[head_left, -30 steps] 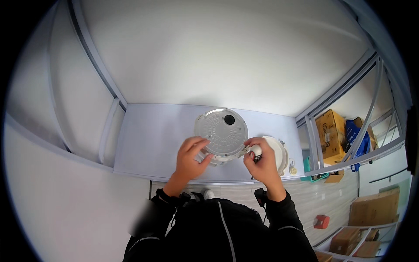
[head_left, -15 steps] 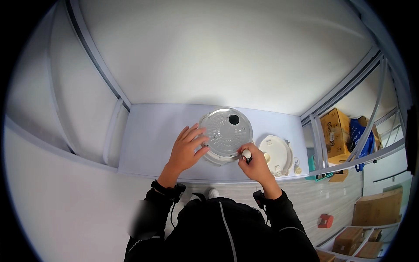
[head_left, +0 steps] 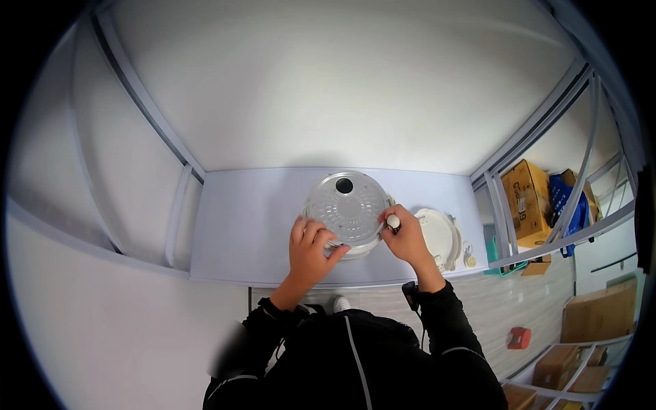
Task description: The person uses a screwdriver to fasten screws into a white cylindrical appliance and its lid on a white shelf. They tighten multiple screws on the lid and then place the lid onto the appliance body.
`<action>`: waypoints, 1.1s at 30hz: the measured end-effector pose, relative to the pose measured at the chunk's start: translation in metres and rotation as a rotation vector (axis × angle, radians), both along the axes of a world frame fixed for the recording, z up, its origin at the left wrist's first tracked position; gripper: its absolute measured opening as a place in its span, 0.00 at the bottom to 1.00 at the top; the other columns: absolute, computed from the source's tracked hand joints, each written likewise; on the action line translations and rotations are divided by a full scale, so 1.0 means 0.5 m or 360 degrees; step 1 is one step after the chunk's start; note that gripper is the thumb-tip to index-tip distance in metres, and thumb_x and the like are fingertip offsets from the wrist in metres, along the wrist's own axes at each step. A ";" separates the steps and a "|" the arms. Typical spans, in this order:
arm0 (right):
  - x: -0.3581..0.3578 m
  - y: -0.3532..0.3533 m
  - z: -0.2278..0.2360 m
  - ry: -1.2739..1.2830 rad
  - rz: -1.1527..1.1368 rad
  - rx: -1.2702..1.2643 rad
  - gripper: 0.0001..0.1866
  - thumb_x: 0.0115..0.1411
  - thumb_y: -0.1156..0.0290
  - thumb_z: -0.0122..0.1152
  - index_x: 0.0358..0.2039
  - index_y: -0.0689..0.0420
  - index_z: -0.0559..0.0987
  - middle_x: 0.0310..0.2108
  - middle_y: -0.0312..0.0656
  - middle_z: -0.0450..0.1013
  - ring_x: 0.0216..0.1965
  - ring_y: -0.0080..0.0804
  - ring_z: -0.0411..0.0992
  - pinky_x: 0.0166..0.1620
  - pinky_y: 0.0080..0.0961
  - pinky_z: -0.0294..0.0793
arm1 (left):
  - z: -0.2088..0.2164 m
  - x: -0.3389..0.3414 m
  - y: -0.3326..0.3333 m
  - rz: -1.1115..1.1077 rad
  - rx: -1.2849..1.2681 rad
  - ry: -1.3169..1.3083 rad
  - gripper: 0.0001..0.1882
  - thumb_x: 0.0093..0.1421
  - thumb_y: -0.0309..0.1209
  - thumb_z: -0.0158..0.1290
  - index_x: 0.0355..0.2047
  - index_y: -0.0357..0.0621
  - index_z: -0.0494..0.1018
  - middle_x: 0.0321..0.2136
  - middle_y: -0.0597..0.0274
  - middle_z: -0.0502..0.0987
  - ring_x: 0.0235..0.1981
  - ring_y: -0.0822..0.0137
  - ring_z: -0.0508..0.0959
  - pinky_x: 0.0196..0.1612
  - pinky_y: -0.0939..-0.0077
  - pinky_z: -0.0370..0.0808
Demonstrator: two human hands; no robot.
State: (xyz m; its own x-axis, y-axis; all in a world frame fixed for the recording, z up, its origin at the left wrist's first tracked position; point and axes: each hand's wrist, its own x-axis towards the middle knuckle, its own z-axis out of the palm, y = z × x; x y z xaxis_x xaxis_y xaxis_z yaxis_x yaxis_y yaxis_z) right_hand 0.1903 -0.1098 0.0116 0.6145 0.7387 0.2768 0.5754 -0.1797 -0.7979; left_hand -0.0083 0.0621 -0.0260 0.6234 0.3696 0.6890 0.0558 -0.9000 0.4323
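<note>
A round silvery metal lid, with embossed marks and a dark round hole near its far edge, sits on a pale round base on the table. My left hand holds the near-left rim, its fingers bent over the edge and its thumb along the near side. At the right rim, my right hand is closed around a screwdriver; its pale, dark-banded handle end shows, while the tip is hidden. Just right of that hand lies a white round plastic cover, partly covered by the hand.
A small pale round part lies near the right end of the white table. Pale frame rails border both sides. Beyond the right one are a cardboard box, a blue bag and a teal basket. A red stool stands on the floor.
The lid has turned counterclockwise, its dark hole shifting left. My left hand has moved right and nearer along the rim; my right hand, still with the screwdriver, has risen slightly up the right rim.
</note>
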 end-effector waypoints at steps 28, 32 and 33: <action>-0.058 -0.047 0.087 -0.0009 -0.0084 0.0125 0.13 0.54 0.82 0.63 0.41 0.57 0.79 0.33 0.46 0.77 0.31 0.41 0.76 0.37 0.32 0.76 | 0.076 0.043 -0.018 0.0206 -0.0179 0.0437 0.03 0.58 0.36 0.68 0.33 0.58 0.88 0.31 0.75 0.81 0.42 0.65 0.76 0.48 0.55 0.55; -0.055 -0.053 0.088 -0.0030 -0.0080 0.0110 0.13 0.54 0.82 0.63 0.41 0.57 0.79 0.33 0.47 0.78 0.31 0.42 0.77 0.37 0.32 0.76 | 0.082 0.042 -0.018 0.0094 -0.0209 0.0394 0.03 0.60 0.34 0.67 0.34 0.57 0.88 0.31 0.75 0.84 0.41 0.66 0.77 0.50 0.57 0.56; -0.054 -0.053 0.089 -0.0048 -0.0075 0.0123 0.13 0.54 0.82 0.63 0.41 0.57 0.79 0.33 0.47 0.78 0.31 0.43 0.77 0.37 0.32 0.76 | 0.076 0.041 -0.016 0.0032 -0.0209 0.0340 0.03 0.60 0.34 0.67 0.34 0.57 0.87 0.32 0.75 0.85 0.41 0.67 0.78 0.51 0.57 0.56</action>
